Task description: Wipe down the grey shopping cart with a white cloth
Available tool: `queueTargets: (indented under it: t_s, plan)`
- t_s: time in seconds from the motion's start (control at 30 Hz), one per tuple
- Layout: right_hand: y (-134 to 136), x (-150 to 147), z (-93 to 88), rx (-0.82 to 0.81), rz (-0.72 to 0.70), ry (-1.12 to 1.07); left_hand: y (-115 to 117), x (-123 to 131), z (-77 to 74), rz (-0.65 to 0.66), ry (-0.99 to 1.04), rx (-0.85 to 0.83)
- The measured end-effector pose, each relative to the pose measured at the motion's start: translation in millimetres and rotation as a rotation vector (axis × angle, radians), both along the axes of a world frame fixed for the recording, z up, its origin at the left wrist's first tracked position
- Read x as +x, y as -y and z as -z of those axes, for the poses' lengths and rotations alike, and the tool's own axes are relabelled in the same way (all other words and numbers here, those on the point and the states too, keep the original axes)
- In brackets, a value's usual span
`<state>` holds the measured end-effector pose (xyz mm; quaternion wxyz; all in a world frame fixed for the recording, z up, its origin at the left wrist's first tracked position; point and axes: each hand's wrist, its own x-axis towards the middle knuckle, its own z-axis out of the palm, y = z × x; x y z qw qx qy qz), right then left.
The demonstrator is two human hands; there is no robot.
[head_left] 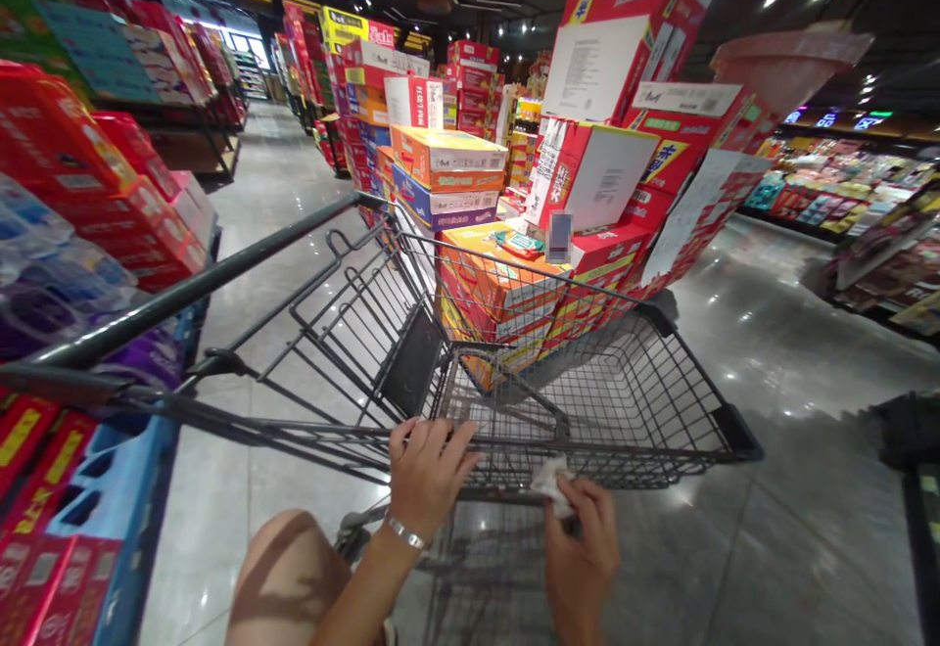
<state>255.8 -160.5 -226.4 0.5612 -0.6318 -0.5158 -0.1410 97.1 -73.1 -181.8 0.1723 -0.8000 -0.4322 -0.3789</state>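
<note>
A dark wire shopping cart point(638, 401) stands sideways in front of me. My left hand point(430, 475), with a silver bracelet at the wrist, curls its fingers over the cart's near top rim. To its right, my right hand point(584, 538) pinches a crumpled white tissue point(552, 484) against the outside of the cart's near wire wall, just below the rim. The mesh shows through the basket, and the cart's handle point(220, 274) runs off to the left. My bent knee point(290, 568) is below, left of my left forearm.
Behind the cart rise stacked food cartons point(506, 274), with a small packet point(520, 243) on top. Red boxes and wrapped bottles point(59, 264) line the left side. A grey tiled floor point(279, 166) runs between the displays. Dark shelving point(915, 470) stands at the right edge.
</note>
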Motion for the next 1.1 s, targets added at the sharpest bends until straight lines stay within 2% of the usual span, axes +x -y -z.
queueTargets:
  t_s: [0.1, 0.17, 0.37, 0.63, 0.87, 1.1]
  plan:
    - [1, -4, -12.2, 0.058, 0.015, -0.033, 1, 1, -1.5, -0.008, 0.012, -0.015]
    - [-7, -11, -13.7, 0.066, -0.026, -0.052, 1, 1, -2.3, -0.017, 0.014, -0.016]
    - [-36, -22, 5.9, 0.010, -0.084, -0.156, -3, -3, -2.0, -0.005, -0.011, 0.044]
    - [-30, -12, 10.3, 0.021, -0.083, -0.145, -9, -9, 4.4, 0.001, -0.076, 0.106]
    - [-27, -11, 8.2, 0.033, -0.050, -0.192, -9, -10, 2.5, -0.005, -0.110, 0.122]
    - [-23, -7, 10.1, 0.035, -0.077, -0.173, -8, -11, 1.9, 0.008, -0.114, 0.124]
